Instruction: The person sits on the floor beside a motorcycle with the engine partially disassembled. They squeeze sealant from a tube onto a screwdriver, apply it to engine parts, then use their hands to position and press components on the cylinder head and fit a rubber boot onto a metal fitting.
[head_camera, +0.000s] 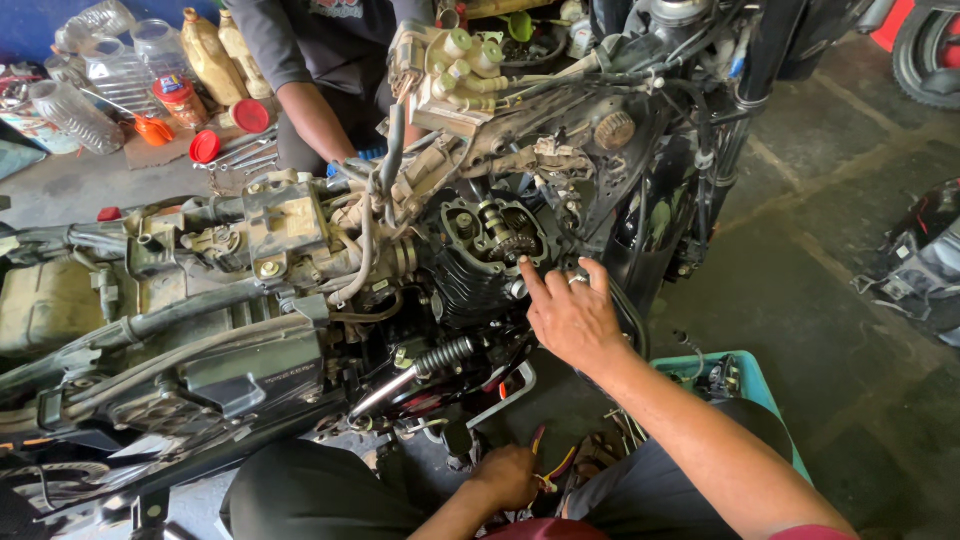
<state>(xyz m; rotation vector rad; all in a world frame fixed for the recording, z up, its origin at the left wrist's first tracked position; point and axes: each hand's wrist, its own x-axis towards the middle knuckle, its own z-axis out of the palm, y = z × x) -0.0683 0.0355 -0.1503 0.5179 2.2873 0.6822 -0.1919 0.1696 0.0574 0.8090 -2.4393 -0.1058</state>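
Greasy engine (490, 240): one right hand (570, 320) touching, one left hand (505, 475) below.

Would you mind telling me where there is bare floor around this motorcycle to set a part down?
The concrete floor lies bare between the front fork and the teal crate. A smaller bare strip runs beside the plastic bottles. It is crowded around the engine, where the right hand points, and under the frame, where the left hand holds wires.

Engine (490, 245) black, grimy; crate (765, 385) teal; caps (250, 116) red; oil bottles (210, 55) amber; funnel (153, 130) orange
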